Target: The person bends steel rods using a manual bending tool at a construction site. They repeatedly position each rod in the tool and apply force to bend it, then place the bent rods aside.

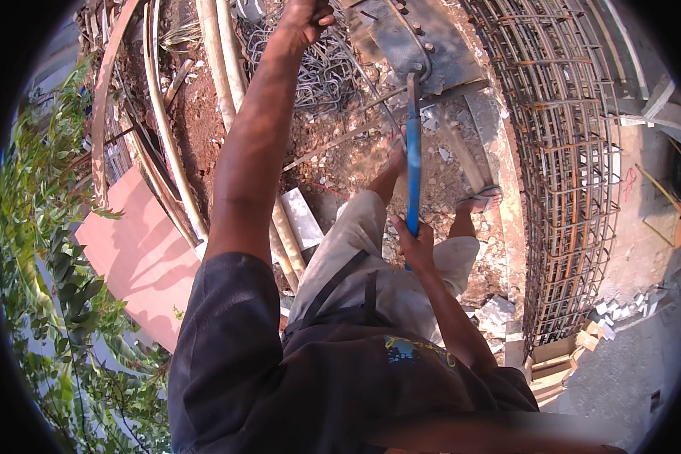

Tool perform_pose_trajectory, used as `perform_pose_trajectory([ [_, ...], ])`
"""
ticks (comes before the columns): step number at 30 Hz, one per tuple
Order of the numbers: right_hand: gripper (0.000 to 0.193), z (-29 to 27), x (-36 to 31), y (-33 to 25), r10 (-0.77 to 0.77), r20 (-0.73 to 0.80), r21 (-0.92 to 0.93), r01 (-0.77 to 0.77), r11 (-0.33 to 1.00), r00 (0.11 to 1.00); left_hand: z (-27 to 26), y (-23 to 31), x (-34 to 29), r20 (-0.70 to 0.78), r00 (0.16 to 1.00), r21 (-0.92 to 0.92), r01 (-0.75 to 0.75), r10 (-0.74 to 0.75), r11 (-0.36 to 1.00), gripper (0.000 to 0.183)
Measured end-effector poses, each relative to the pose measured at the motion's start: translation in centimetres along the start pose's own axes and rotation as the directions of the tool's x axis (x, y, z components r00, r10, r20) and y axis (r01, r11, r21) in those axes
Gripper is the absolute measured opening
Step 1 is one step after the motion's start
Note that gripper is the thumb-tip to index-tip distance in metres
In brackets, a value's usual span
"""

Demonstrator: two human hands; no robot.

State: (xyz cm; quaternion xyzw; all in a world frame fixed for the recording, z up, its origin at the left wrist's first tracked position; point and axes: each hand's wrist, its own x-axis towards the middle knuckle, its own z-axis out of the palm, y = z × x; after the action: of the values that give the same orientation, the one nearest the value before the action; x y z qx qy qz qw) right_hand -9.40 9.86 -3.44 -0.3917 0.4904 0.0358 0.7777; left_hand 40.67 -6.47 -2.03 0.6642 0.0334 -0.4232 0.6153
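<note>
My right hand (416, 244) is wrapped round the blue handle of a long bending bar (414, 166). The bar's bare metal head meets a bent steel rod (412, 34) beside pegs on a dark metal bending plate (450, 53). My left hand (308, 21) is stretched far forward at the top edge, its fingers curled closed. A thin rod (369, 79) runs down from close beside that fist; whether the fist grips it is hard to tell. Behind the left hand lies a tangled heap of bent steel loops (321, 76).
A long rebar cage (556, 151) stands along the right. Long wooden poles (218, 60) and a pinkish board (140, 257) lie left, near leafy plants (68, 303). My feet (483, 200) stand on rubble beside a timber piece (461, 151). Small wooden boxes (552, 363) sit at lower right.
</note>
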Motion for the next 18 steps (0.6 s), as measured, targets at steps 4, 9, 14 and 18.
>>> perform_pose_trajectory([
  [4,0.053,1.6,0.7,0.8,-0.014,-0.056,0.031,0.016,0.999,0.998,0.4,-0.1,-0.5,-0.011,1.000,-0.013,-0.012,0.012,1.000,0.053],
  [9,0.053,3.4,1.8,1.4,0.070,-0.072,0.040,-0.067,0.997,0.995,-0.1,-0.7,0.4,-0.001,0.999,0.022,-0.041,0.041,0.999,0.056],
  [14,0.053,4.8,3.7,2.4,-0.088,-0.067,0.126,0.096,0.987,0.994,-0.5,-0.8,1.0,-0.065,0.997,0.067,-0.038,0.042,0.997,0.056],
  [18,0.052,0.4,2.3,1.6,-0.095,0.009,-0.002,0.095,0.996,0.995,0.2,-1.2,0.3,-0.056,0.995,0.096,-0.081,0.087,0.992,0.040],
])
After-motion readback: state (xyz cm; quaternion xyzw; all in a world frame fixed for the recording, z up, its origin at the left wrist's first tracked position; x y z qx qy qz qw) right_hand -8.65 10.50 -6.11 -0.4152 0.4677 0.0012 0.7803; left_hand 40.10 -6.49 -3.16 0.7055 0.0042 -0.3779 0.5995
